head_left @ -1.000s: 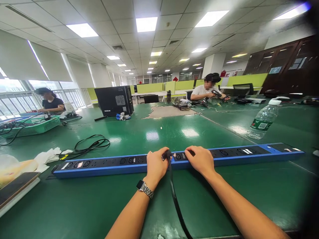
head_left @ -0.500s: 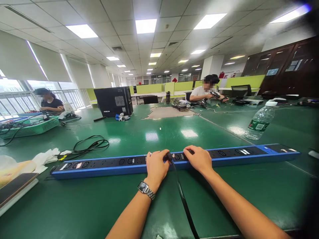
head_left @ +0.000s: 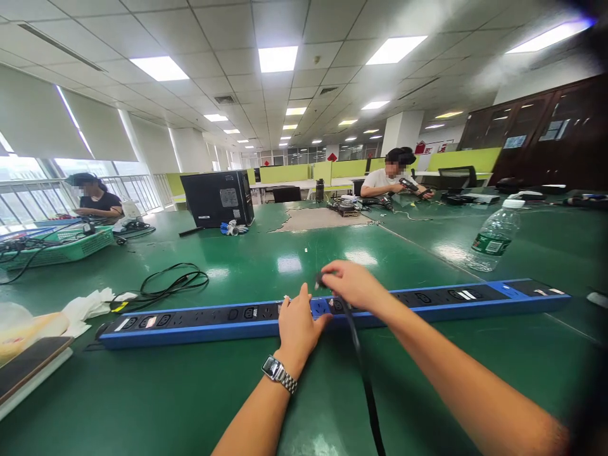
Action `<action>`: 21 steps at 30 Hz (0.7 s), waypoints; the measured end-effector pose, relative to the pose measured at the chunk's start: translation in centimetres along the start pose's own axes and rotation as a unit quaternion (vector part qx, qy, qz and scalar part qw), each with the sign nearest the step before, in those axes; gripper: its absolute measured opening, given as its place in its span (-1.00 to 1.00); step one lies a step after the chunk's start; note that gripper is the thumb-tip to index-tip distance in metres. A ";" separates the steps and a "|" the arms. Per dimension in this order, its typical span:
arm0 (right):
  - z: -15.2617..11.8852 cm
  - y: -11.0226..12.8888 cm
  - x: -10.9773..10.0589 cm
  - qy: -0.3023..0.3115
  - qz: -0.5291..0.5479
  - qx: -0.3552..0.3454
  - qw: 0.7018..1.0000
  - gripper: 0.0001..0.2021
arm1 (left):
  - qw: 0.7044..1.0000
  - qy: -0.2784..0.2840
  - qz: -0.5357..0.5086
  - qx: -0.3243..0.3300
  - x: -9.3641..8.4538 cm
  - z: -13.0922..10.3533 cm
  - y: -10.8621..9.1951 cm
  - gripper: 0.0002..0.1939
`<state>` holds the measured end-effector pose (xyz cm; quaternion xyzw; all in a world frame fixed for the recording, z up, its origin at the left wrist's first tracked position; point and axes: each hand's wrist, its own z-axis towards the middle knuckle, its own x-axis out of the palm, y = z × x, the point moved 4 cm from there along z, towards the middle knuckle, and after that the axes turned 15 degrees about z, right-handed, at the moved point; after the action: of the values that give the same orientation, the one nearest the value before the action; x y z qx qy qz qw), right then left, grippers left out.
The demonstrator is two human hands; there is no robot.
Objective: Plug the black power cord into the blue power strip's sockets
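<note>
A long blue and black power strip (head_left: 213, 323) lies across the green table in front of me, with rows of sockets along its top. My left hand (head_left: 300, 322), a watch on its wrist, rests on the strip near the middle, fingers apart and around no plug. Just above the strip, my right hand (head_left: 354, 285) is closed on a black power plug (head_left: 320, 278), which points up and left, clear of the sockets. From the plug a thick black cable (head_left: 363, 367) runs down towards me to the lower edge.
A water bottle (head_left: 494, 237) stands behind the strip's right end. Coiled black cable (head_left: 178, 278) lies behind its left part. Farther back are a black computer case (head_left: 209, 199), a green basket (head_left: 71, 246) and two people seated at the table. A phone-like slab (head_left: 33, 367) lies at left.
The plug has left the strip and is now in my right hand, which has moved left and up. My left hand has let go of the plug and opened on the strip.
</note>
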<state>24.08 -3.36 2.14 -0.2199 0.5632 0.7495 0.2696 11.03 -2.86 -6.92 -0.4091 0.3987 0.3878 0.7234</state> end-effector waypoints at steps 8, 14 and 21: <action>-1.1 -4.9 -7.2 0.005 -0.072 0.075 0.995 -0.71 | 0.999 -0.006 0.016 0.028 -0.1 -0.3 -0.1 -0.69; -2.2 -10.5 -6.0 0.049 -0.057 0.138 0.988 -0.70 | 0.999 -0.016 0.011 0.035 0.3 -0.3 0.0 -0.72; -2.5 -11.1 -4.8 0.044 -0.065 0.120 0.990 -0.70 | 0.999 -0.013 0.015 0.034 0.4 -0.3 0.0 -0.71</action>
<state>35.03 -4.05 -3.50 -0.2548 0.6446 0.6472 0.3173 11.15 -3.04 -7.38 -0.3730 0.4084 0.3904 0.7360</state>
